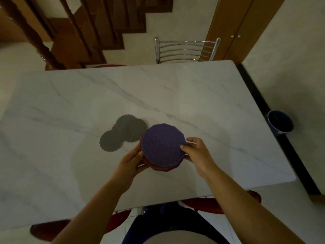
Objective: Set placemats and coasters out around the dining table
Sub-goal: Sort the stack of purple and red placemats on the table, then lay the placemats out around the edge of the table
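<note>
Fig.: grey coasters [121, 133], overlapped flat on the marble table [70, 103], look thin, soft, light; lift by an edge. Left hand [131, 160] cups the stack of placemats [162, 148] from below-left, fingers under. Purple top mat appears woven, floppy, best pinched at the rim. Right hand [195, 151] grips the right rim, thumb on top; poss. peeling it off.

Left hand [131, 160] and right hand [195, 152] extended forward, each grip closed.
</note>
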